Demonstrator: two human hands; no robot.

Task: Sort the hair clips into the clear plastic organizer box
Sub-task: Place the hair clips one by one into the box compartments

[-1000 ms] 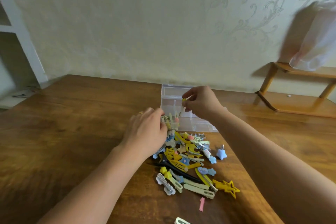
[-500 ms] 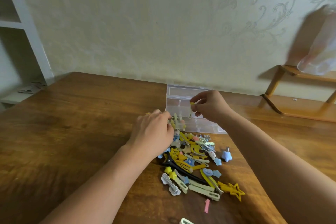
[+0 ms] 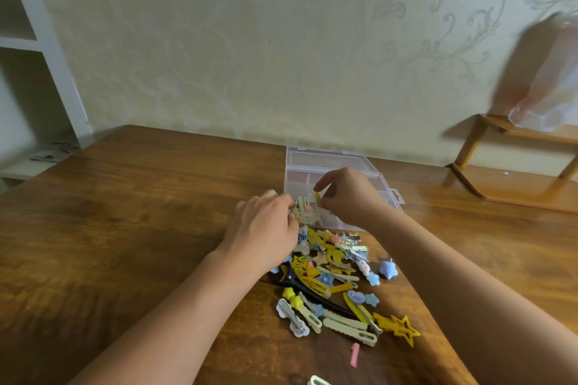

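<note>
A clear plastic organizer box (image 3: 359, 166) lies open on the wooden table, its lid tilted back toward the wall. In front of it spreads a pile of hair clips (image 3: 331, 275), mostly yellow, blue and cream, with a long black clip among them. My right hand (image 3: 347, 194) hovers over the box's front compartments and pinches a small yellow clip (image 3: 317, 197) between thumb and fingers. My left hand (image 3: 266, 228) rests at the box's front left corner, fingers curled over several clips there; what it holds is hidden by the hand.
The wooden table (image 3: 140, 228) reaches the papered wall behind. A small wooden shelf (image 3: 506, 172) stands at the right with a plastic bag (image 3: 550, 94) on it. A white shelving unit (image 3: 37, 56) is at the left. A pink clip (image 3: 355, 355) lies apart near the front.
My right hand has lowered the yellow clip toward the box's front compartments. My left hand stays at the box's front left corner. The camera view has shifted slightly.
</note>
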